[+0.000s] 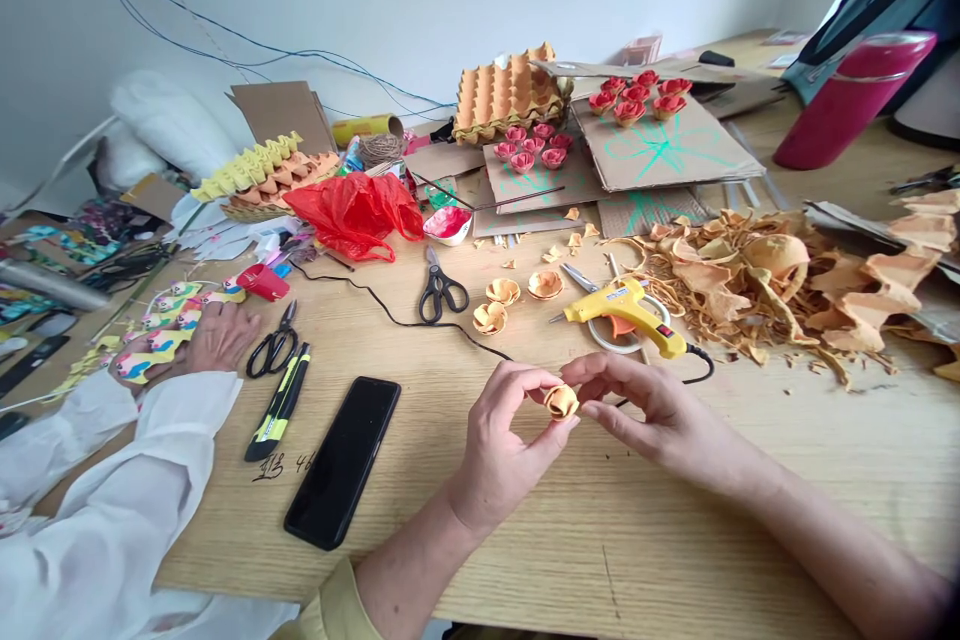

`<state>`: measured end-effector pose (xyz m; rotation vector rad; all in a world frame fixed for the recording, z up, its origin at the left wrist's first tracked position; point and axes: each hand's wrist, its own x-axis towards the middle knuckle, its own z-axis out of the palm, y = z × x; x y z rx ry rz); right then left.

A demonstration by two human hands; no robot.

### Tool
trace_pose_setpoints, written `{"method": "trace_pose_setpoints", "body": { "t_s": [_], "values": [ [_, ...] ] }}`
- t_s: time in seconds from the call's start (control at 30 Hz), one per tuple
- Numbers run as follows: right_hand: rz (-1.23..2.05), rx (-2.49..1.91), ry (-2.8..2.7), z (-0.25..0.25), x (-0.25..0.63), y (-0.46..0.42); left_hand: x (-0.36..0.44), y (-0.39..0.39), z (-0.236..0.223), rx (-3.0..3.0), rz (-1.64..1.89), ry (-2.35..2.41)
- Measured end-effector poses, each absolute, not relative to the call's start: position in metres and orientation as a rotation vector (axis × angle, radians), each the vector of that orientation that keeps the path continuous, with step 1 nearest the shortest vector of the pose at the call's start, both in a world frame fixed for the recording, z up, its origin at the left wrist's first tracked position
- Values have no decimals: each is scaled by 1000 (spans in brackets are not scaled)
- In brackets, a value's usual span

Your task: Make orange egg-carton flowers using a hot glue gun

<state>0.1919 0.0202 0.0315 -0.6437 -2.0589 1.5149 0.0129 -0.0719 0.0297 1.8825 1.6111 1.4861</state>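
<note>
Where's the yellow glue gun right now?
In the head view, the yellow glue gun lies right of centre, just beyond the right hand, between the orange petal cups and the scrap pile.

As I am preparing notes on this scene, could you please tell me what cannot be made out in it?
All in the head view:
Tan rosebud: its lower edge, partly hidden by the left hand.
Black cord of the yellow glue gun: part of its run, hidden by the right hand.
Label on that gun: too small to read.
Handwriting: any continuation beneath the smartphone.
Blue bag: cut off by the picture's edge.
</note>
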Motion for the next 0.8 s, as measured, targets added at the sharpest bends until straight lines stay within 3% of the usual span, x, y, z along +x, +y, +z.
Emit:
{"method": "trace_pose_setpoints", "body": {
  "t_s": [0.27,0.8],
  "values": [
    [1932,-469,-1703,18,183,19,13,-72,28,1893,1499,1632],
    [2033,-507,-1556,14,180,18,12,-73,28,1867,1460,1632]
  ]
}}
